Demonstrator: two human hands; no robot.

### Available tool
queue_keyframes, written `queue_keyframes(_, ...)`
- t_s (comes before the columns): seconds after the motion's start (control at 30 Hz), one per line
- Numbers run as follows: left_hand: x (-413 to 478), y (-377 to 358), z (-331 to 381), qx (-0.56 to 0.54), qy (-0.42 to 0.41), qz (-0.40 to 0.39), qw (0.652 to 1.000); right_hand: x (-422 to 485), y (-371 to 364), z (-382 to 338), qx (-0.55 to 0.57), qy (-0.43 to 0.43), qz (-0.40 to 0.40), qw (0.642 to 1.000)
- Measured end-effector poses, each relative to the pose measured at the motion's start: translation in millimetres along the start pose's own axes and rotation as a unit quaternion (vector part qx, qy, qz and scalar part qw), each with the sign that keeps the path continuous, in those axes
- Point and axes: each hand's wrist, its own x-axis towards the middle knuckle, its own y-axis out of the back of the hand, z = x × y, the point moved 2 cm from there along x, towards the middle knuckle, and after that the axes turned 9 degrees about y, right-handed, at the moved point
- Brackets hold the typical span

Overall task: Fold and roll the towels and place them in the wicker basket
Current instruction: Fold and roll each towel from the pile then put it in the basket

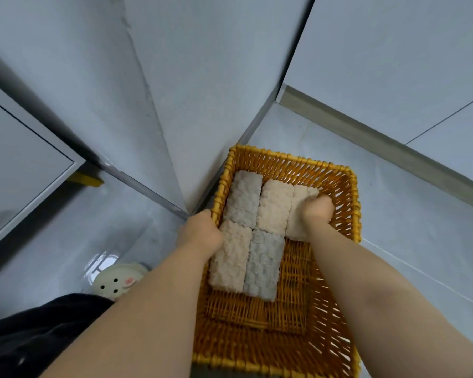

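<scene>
Five rolled towels (243,200) lay in the wicker basket (346,214), packed toward its far-left end. Right hand (316,211) sat on the far-right beige roll (298,227), fingers curled down around it, roll under the palm. Left hand (200,233) lay across the basket's left rim, touching the near beige roll (230,257); its fingers were hidden, so its grip could not be told. Basket stood on pale floor (407,214) by a wall corner.

No readable text, labels or numbers on wicker basket (292,157), towels (243,203) or walls (202,77)
</scene>
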Motion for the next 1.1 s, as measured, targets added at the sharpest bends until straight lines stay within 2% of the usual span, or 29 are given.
queue_keyframes(0.07, 2, -2, 0, -0.006, 0.013, 0.003, 1.000, 0, -5, 3, -0.020, 0.072, 0.055, 0.996)
queue_keyframes(0.17, 3, -3, 1, -0.007, 0.017, 0.002, 1.000, -8, -8, 10, -0.075, 0.208, 0.117, 0.968)
queue_keyframes(0.23, 4, -3, 1, -0.001, 0.016, 0.001, 1.000, -19, -8, 15, -0.097, 0.244, 0.150, 0.953)
queue_keyframes(0.3, 4, -2, 1, 0.010, 0.013, 0.003, 1.000, -35, -13, 18, -0.097, 0.268, 0.137, 0.949)
queue_keyframes(0.4, 6, -4, 1, 0.014, 0.011, 0.005, 1.000, -46, -25, 28, -0.133, 0.333, 0.047, 0.932)
queue_keyframes(0.5, 8, -5, 1, 0.018, 0.015, 0.000, 1.000, -37, -34, 40, -0.188, 0.317, -0.053, 0.928)
queue_keyframes(0.77, 8, -3, 3, 0.024, 0.008, -0.013, 1.000, -21, -37, 36, -0.278, 0.272, -0.172, 0.905)
queue_keyframes(0.93, 1, 7, 8, -0.019, 0.016, -0.016, 1.000, -41, -20, 26, -0.237, 0.301, -0.131, 0.914)
queue_keyframes(1.1, -24, 27, 18, -0.008, 0.001, -0.003, 1.000, -67, -2, 12, -0.234, 0.359, -0.117, 0.896)
